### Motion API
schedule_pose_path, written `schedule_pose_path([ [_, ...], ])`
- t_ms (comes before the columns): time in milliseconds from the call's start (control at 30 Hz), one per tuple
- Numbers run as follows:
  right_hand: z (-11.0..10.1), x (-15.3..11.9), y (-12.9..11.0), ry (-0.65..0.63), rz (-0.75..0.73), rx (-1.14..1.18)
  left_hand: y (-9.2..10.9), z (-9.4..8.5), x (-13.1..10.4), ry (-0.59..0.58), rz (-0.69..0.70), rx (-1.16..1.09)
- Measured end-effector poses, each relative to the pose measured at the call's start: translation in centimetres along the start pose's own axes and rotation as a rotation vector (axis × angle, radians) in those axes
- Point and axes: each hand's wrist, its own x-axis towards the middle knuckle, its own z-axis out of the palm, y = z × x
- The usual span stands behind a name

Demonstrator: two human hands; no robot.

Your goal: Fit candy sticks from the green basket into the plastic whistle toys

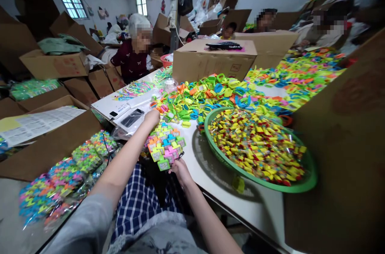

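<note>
A bundle of small toy watches (165, 144) in green, pink, orange, blue and yellow is at the table's near edge, above my lap. My right hand (181, 170) is closed at its lower right corner, fingers pinched against the edge. A thin dark piece (181, 155) sticks out just above those fingers; its kind is unclear. At the bundle's upper left, my left hand (152, 118) is curled closed, its fingertips hidden. Beyond that hand spreads a loose heap of bright plastic toy watches (192, 99).
A green basket (261, 182) of yellow and red wrapped pieces stands to the right. Big cartons (333, 138) flank the table. A phone (132, 118) lies left of my left hand. Bagged toy pieces (61, 184) sit low at left. A co-worker (132, 55) sits across; others are behind.
</note>
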Motion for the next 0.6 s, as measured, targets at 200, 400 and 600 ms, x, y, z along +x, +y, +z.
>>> schedule_pose_path([
  [200, 0.2, -0.1, -0.4, -0.016, -0.006, -0.003, 1.3, 0.0, -0.2, -0.073, 0.029, 0.151],
  [400, 0.2, -1.0, -0.8, 0.019, -0.02, 0.002, 3.6, 0.9, -0.9, -0.251, 0.191, 0.055],
  [600, -0.1, -3.9, 1.2, 0.137, -0.059, 0.072, 6.9, 2.8, -2.3, -0.501, 0.357, -0.107],
])
